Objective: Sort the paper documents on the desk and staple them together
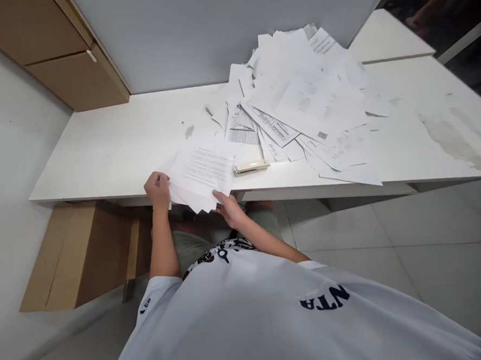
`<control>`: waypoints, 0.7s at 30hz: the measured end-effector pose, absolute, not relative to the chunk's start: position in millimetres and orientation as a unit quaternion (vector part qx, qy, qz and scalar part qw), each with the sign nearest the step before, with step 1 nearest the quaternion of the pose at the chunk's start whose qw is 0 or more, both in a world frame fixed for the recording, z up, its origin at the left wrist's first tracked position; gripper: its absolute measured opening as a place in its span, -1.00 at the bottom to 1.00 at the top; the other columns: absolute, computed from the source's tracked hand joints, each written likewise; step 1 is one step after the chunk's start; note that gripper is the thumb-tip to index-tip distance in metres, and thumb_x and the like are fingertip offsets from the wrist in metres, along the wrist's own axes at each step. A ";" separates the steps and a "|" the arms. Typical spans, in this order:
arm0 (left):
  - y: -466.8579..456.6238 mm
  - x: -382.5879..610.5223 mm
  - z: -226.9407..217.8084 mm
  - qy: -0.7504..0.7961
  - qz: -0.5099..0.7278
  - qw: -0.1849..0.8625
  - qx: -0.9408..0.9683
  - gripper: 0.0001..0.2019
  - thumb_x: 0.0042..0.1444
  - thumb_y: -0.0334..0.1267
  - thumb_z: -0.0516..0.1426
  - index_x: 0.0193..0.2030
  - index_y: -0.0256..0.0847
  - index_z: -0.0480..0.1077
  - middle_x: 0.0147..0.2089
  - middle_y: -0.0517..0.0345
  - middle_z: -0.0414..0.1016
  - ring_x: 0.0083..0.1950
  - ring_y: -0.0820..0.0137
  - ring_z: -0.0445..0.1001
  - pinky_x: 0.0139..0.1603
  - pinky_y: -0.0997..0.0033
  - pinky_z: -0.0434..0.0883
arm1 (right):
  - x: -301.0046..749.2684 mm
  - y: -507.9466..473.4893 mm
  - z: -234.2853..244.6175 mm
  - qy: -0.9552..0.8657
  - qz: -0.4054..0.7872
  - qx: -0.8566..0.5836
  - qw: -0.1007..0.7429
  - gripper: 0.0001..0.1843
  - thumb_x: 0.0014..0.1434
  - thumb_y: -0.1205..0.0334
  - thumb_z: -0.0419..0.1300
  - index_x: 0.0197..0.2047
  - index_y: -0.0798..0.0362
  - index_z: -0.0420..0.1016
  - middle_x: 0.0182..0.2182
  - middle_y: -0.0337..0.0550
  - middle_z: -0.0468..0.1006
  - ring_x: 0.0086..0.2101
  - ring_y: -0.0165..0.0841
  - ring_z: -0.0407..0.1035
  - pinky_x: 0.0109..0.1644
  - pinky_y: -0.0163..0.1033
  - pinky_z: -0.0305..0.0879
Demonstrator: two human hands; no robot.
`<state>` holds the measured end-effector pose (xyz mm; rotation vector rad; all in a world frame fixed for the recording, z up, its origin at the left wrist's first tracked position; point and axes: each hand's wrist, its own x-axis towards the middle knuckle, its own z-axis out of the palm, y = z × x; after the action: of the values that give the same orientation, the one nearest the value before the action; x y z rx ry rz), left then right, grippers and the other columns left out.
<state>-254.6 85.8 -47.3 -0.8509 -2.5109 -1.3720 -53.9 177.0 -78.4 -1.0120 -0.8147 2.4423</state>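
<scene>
"What carried the items?"

"A white desk [112, 155]."

"What lay on it?"

"Loose printed papers [304, 94], heaped toward the far side, right of centre. A cream stapler [251, 167] lay near the front edge, just beside them."

"Surface condition?"

"Grey-brown stains [458, 139] at right, and a small stain [189, 131] left of the heap."

Guy's-eye view here: the left hand [157, 189] and right hand [230, 210] were pinching a loose sheaf of printed papers [201, 171] at the edge of a white desk [120, 155]. A beige stapler [251, 167] sat just beside it, with a seriously messy heap of papers [300, 95] sprawled behind.
</scene>
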 end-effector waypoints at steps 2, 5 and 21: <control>86.6 -257.1 -45.6 -0.841 -0.464 0.085 -0.266 -0.77 0.17 -0.28 -0.03 -0.36 -0.15 0.44 -0.27 0.06 0.52 -0.09 0.25 0.47 0.02 0.24 0.42 | -49.2 175.9 -79.2 -0.304 0.861 -0.359 0.192 -0.50 -0.12 0.06 0.42 -0.10 0.02 0.49 -0.07 -0.11 0.61 -0.20 -0.23 0.52 -0.25 -0.15 0.53; 90.6 -264.4 -43.3 -0.870 -0.402 0.057 -0.279 -0.65 0.27 -0.19 -0.05 0.08 -0.17 0.41 0.18 -0.05 0.45 0.29 0.16 0.29 0.32 0.08 0.25 | -39.1 169.8 -78.2 -0.342 0.835 -0.377 0.207 -0.56 -0.13 0.10 0.42 -0.16 0.05 0.52 -0.09 -0.08 0.61 -0.17 -0.19 0.50 -0.22 -0.11 0.56; 94.0 -352.0 -28.3 -0.928 -0.283 0.114 -0.214 -0.53 0.35 -0.06 -0.10 0.19 -0.38 0.30 0.38 -0.32 0.17 0.53 -0.04 -0.22 0.43 -0.34 -0.37 | 29.0 164.7 -65.7 -0.522 0.679 -0.420 0.299 -0.55 0.00 -0.05 0.31 -0.11 0.07 0.54 -0.10 0.00 0.61 -0.07 -0.10 0.47 0.00 -0.02 0.42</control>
<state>-352.0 94.0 -28.3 -0.6282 -2.7207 -0.8303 29.0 164.7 -65.7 -1.1156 -1.3854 1.8038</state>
